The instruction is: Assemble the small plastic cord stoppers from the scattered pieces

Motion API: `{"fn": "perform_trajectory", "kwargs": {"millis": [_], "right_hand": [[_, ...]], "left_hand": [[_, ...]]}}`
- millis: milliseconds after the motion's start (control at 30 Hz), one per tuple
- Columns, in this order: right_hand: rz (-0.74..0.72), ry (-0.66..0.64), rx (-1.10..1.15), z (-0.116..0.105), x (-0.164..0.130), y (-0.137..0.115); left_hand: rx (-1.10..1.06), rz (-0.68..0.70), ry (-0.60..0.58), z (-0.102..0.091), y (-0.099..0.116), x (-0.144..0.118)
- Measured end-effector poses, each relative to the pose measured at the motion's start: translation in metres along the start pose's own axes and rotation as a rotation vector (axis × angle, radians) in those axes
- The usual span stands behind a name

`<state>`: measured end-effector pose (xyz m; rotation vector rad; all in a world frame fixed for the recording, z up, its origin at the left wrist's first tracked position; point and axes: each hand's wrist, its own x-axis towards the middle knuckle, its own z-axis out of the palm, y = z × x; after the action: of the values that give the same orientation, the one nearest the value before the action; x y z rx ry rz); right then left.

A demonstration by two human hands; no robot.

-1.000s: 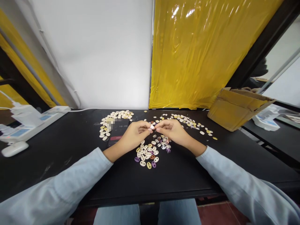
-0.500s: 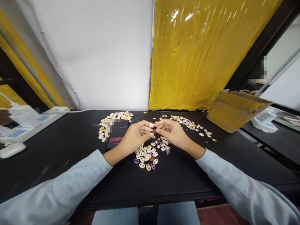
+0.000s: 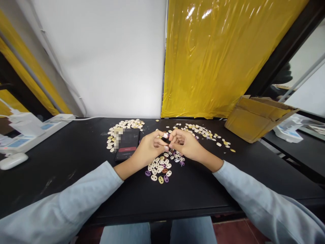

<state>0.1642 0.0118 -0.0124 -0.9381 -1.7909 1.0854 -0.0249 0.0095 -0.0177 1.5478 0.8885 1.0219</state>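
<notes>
Sorting or working small parts by fingertip looks to be the step in hand: the left hand (image 3: 148,148) curls with thumb and forefinger tips parted, and the right hand (image 3: 188,145) meets it, loosely bent; whether either holds a part, I cannot tell. The next move seems to call for a light, exact pinch. Oval pieces (image 3: 159,168), mostly white, lie just below the hands. On the black table (image 3: 198,193), from the left: a power strip (image 3: 27,137), a white case (image 3: 14,162), a white heap (image 3: 127,124), a phone (image 3: 130,142), a scatter (image 3: 200,129), a box (image 3: 254,118). Behind, white wall (image 3: 109,61), then yellow film (image 3: 215,61)
</notes>
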Motion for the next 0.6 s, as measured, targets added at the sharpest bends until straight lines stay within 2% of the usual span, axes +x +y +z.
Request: {"fn": "perform_trajectory", "kwargs": {"millis": [133, 233, 300, 367, 433, 500, 600], "right_hand": [[-0.004, -0.021, -0.012, 0.0, 0.0, 0.0], [-0.03, 0.074, -0.01, -0.001, 0.003, 0.003], [-0.025, 0.156, -0.033, -0.002, 0.006, 0.007], [0.027, 0.199, -0.089, -0.005, 0.009, 0.012], [0.082, 0.2, -0.17, -0.007, 0.011, 0.017], [0.106, 0.181, -0.237, -0.008, 0.012, 0.021], [0.113, 0.15, -0.294, -0.009, 0.011, 0.024]], "left_hand": [[0.017, -0.001, 0.014, 0.001, 0.0, 0.002], [0.028, 0.014, 0.024, -0.002, 0.002, 0.004], [0.11, 0.05, 0.004, -0.006, 0.005, 0.005], [0.291, 0.118, -0.027, -0.013, 0.01, 0.005], [0.508, 0.206, -0.117, -0.02, 0.017, 0.003], [0.683, 0.312, -0.279, -0.027, 0.025, 0.001], [0.801, 0.413, -0.461, -0.032, 0.033, -0.002]]}}
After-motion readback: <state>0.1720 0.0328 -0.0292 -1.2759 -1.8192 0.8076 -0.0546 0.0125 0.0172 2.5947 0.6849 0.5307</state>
